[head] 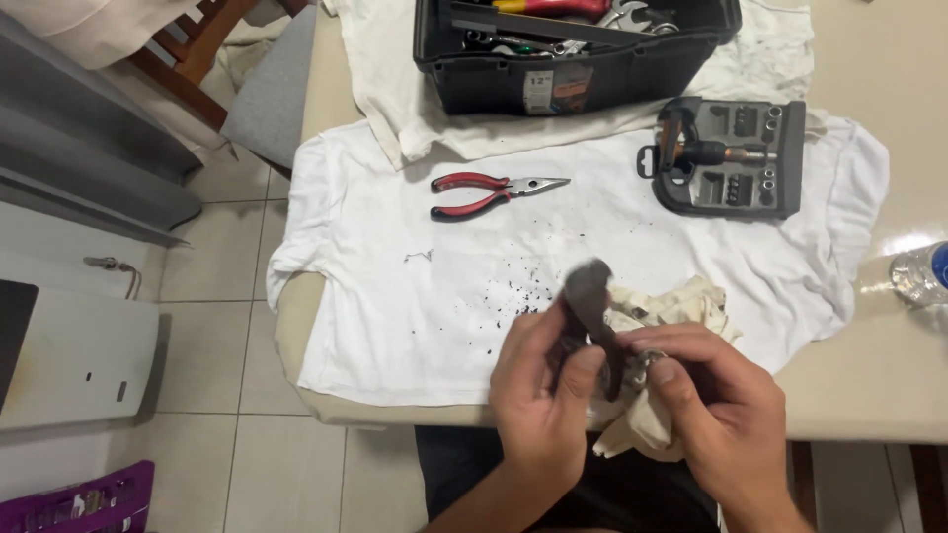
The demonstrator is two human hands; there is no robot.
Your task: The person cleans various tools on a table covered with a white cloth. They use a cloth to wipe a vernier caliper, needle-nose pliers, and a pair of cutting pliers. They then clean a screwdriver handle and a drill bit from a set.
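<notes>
My left hand [541, 395] grips a dark, worn metal tool [591, 308] near the table's front edge; its blurred head sticks up above my fingers. My right hand [713, 400] holds a crumpled cream rag [671, 308] against the tool's lower part, thumb pressed on it. Both hands are over a white T-shirt [395, 286] spread on the table, which is sprinkled with dark specks [513, 286].
Red-handled needle-nose pliers [484, 192] lie on the shirt. A black toolbox [573, 49] with wrenches stands at the back. A grey bit-set case [729, 158] sits at right, a plastic bottle [920, 271] at the far right edge. A chair [212, 49] stands back left.
</notes>
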